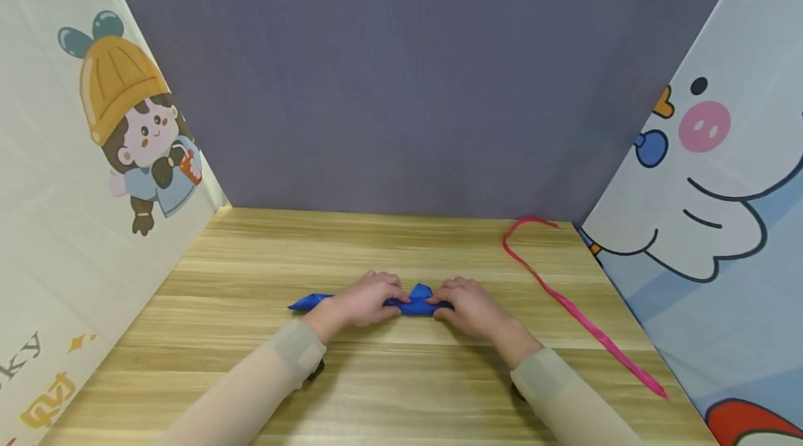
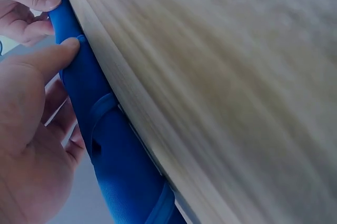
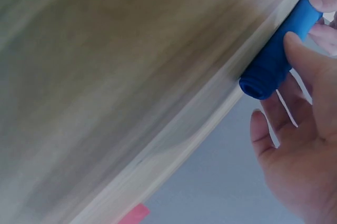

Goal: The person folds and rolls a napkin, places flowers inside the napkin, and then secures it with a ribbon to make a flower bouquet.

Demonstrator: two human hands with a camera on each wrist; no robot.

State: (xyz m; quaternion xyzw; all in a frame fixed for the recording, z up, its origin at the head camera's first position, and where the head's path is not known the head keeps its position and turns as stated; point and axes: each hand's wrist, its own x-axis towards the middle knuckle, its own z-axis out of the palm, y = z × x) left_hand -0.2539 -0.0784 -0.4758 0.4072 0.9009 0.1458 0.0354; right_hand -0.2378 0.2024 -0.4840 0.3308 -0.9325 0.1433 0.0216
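A strip of blue fabric (image 1: 417, 308), rolled into a narrow tube, lies crosswise on the wooden table. My left hand (image 1: 364, 300) grips it near the middle, thumb on the near side and fingers beyond. Close by, my right hand (image 1: 473, 310) pinches the roll's right end. Between the hands a small blue corner sticks up, and a pointed tail lies left of my left hand. In the left wrist view the blue roll (image 2: 121, 166) shows folds along its length. Its coiled end (image 3: 258, 84) is visible beside my right thumb in the right wrist view.
A long pink ribbon (image 1: 577, 313) curves along the right side of the wooden table (image 1: 263, 376). Behind stands a grey panel (image 1: 401, 83). Cartoon-printed sheets flank the table, one on the left (image 1: 56, 153) and one on the right (image 1: 753, 174).
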